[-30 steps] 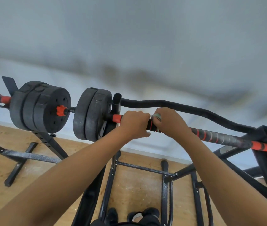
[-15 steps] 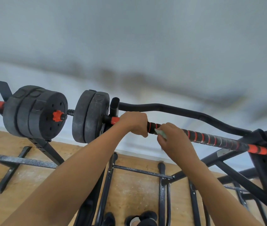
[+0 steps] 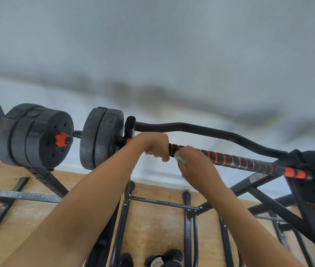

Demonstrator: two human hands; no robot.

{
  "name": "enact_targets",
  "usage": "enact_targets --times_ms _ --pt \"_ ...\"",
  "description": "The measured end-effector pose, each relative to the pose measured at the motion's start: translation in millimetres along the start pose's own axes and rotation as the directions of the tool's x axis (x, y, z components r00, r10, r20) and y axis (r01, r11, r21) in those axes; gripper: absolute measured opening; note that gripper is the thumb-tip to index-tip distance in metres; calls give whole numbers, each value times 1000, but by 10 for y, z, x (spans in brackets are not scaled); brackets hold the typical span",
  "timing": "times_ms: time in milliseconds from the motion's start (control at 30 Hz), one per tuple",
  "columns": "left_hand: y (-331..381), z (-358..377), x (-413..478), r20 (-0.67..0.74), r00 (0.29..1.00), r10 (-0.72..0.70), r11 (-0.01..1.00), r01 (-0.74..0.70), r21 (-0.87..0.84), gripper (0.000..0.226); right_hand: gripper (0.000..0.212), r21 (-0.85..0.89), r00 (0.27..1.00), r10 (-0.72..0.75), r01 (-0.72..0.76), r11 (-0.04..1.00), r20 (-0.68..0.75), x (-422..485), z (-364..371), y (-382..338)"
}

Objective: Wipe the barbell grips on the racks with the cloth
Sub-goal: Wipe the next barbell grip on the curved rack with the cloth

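Two hands are on the red-striped black barbell grip (image 3: 235,160). The left hand (image 3: 155,144) wraps its fingers around it; the right hand (image 3: 195,166) pinches a pale green cloth (image 3: 179,158) against it.

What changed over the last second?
The right hand rolled off the top of the barbell grip and dropped below it, still holding the cloth up against the grip's lower side. The left hand kept its hold on the barbell grip, right beside the cloth.

No legible text or labels.
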State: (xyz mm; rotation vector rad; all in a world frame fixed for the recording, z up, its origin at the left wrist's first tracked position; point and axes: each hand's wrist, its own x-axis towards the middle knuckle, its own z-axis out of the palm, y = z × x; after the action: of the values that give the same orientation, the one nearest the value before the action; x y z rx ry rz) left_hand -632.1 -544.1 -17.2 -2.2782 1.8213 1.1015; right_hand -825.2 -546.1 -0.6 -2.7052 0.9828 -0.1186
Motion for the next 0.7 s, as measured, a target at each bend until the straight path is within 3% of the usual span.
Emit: enact_targets --times_ms 67,133,200,233,300,400,567,633,700 --pt "-24 -13 -16 -21 998 53 998 -54 -27 20 20 26 999 -44 43 999 29 -100 8 45" --pt "-69 53 -77 -216 968 129 990 -112 87 23 18 98 994 -49 58 994 -96 2 -114 100" --pt "-134 229 -150 -480 852 208 953 -66 296 28 14 148 969 -9 47 988 -247 242 -263 120" --pt "-150 334 -167 -564 788 245 930 -25 368 27 15 152 966 14 26 988 -257 362 -319 113" --pt "-144 542 -157 -651 710 269 904 48 426 25 20 109 991 63 -50 993 -119 547 -310 53" --pt "-115 579 -118 -696 688 205 892 161 422 25 21 45 990 124 -127 991 69 572 -175 -65" --pt "-8 295 -106 -494 867 66 925 132 356 22 13 75 998 66 -67 995 14 411 -131 -9" --pt "21 149 -78 -270 962 -38 967 103 233 14 10 44 1000 28 -28 999 0 313 -97 -4" --pt "21 24 -42 1 997 -72 996 72 57 13 8 20 1000 -12 11 1000 8 237 -81 32"
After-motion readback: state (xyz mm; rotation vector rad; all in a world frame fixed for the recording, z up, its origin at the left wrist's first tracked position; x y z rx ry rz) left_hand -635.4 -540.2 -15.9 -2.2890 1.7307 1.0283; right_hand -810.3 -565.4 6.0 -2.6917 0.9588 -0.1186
